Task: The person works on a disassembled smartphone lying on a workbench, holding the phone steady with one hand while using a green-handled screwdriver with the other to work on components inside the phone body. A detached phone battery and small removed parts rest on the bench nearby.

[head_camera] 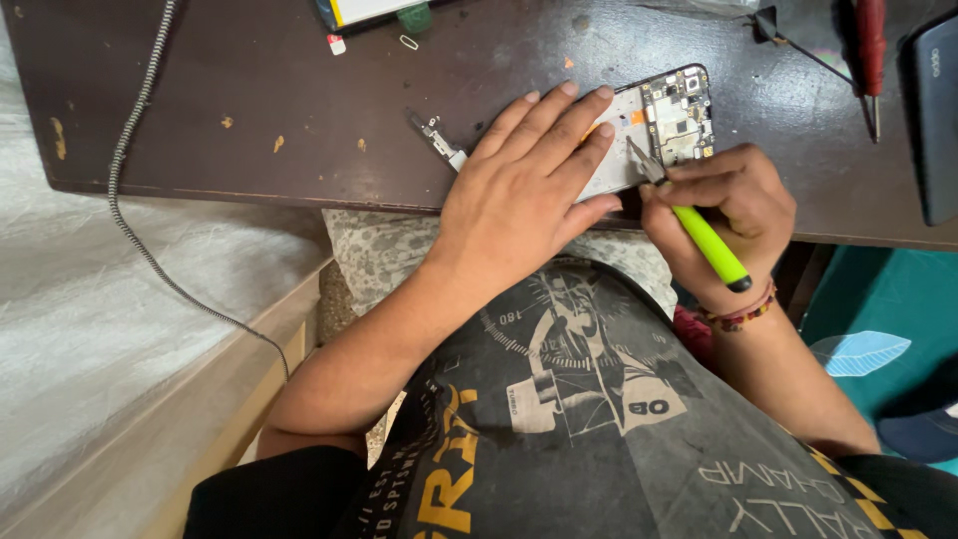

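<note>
The left hand (pixel 534 175) lay flat, fingers spread, pinning an opened white smartphone with exposed circuitry (pixel 664 125). The right hand (pixel 728 205) gripped yellow-green-handled tweezers (pixel 699 230), tips at the phone's near edge.

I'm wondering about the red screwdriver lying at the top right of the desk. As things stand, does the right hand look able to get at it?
Probably yes, but not at once. The red screwdriver lies in the open on the desk, with nothing across the way. But the right hand is already full, gripping green-handled tweezers at the opened phone.
</note>
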